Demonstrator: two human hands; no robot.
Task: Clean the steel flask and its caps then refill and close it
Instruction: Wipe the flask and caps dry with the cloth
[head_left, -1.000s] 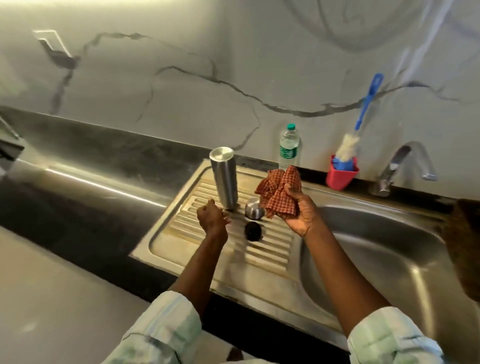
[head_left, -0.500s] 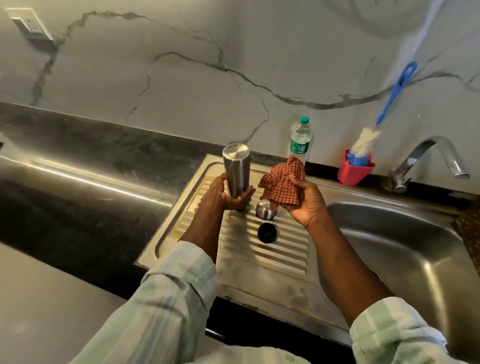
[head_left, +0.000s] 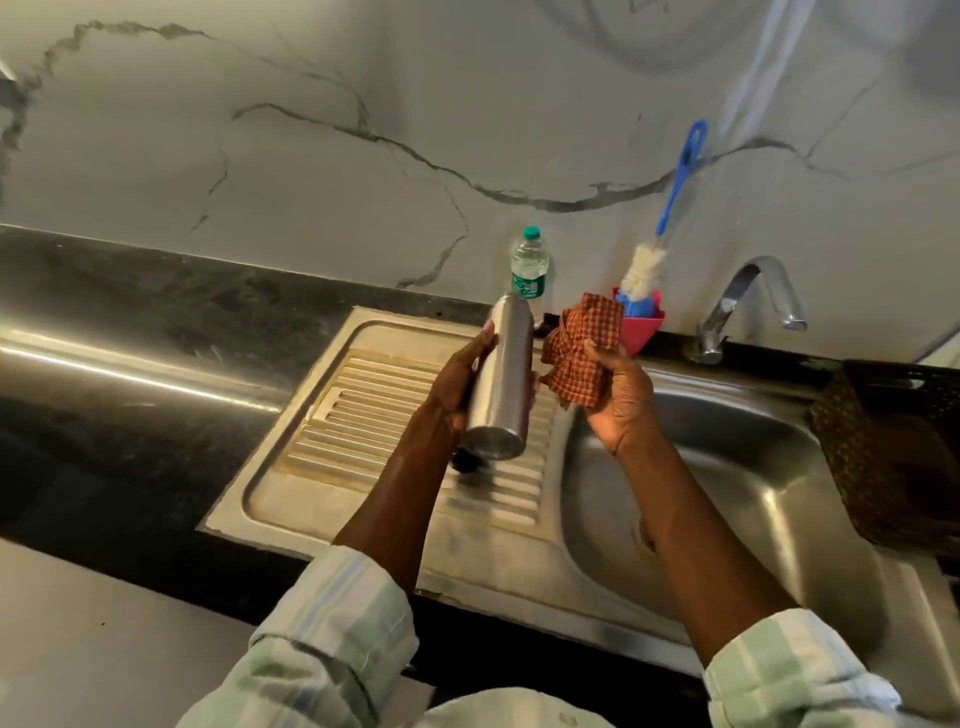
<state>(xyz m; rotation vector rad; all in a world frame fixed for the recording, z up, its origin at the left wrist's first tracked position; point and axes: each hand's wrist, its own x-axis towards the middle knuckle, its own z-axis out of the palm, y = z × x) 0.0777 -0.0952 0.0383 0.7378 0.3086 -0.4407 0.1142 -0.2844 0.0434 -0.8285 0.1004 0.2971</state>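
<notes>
One head-worn wide-angle view, close above, facing forward and down over the sink (head_left: 727, 467) and counter (head_left: 130, 364).

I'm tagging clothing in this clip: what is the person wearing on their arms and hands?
Both hands, left hand and right hand, are bare: no gloves, rings or watch show. Both forearms are uncovered, with loose long sleeves pushed up toward the elbows, in pale green and white broad checks.
</notes>
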